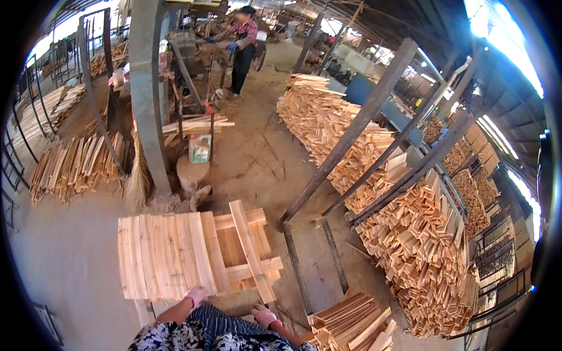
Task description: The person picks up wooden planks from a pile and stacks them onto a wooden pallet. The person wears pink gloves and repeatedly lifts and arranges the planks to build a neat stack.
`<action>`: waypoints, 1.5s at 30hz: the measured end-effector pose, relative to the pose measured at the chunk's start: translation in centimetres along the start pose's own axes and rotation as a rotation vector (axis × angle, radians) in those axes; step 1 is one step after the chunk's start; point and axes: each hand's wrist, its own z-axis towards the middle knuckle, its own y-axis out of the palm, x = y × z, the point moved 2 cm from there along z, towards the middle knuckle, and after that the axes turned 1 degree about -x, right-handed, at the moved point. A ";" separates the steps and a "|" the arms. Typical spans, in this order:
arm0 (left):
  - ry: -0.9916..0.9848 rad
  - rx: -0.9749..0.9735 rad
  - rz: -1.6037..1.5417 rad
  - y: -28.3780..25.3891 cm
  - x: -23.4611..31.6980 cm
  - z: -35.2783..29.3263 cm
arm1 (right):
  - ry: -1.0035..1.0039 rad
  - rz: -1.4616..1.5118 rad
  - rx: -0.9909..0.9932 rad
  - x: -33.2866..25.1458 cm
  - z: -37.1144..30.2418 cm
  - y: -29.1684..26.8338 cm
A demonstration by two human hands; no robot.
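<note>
- Workshop floor (70, 251): dusty.
- Left hand (198, 294) at slat row (158, 254), near edge; right hand (264, 316) near slanted slat (252, 251); cannot tell whether either grips.
- Slanted slat lies across two crosspieces (256, 217); a knock could probably slide it off.
- Beyond: tall slat heap (333, 128).

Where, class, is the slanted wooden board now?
In the head view, the slanted wooden board lies below and slightly left of centre, over two crosswise boards, right of the close-set row of boards, its lower end near the right hand.
</note>
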 end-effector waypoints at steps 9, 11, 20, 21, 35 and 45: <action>0.015 0.025 0.164 2.9 3.5 2.1 | 0.000 -0.229 -0.080 -0.7 -2.6 0.1; 0.071 0.045 0.153 3.3 2.3 1.0 | -0.048 -0.295 -0.126 -0.8 -3.4 0.9; -0.038 0.098 0.005 1.1 0.4 -1.9 | -0.053 -0.289 -0.103 1.1 -4.8 -4.4; -0.083 0.103 -0.046 1.1 0.5 -1.6 | -0.051 -0.277 -0.096 2.8 -4.5 -5.4; -0.088 0.226 0.270 0.7 -5.0 -2.7 | -0.259 -0.275 -0.189 -12.6 -0.1 -1.3; -0.206 0.229 -0.075 0.8 -7.2 -3.0 | -0.432 -0.453 -0.445 -13.3 0.6 2.2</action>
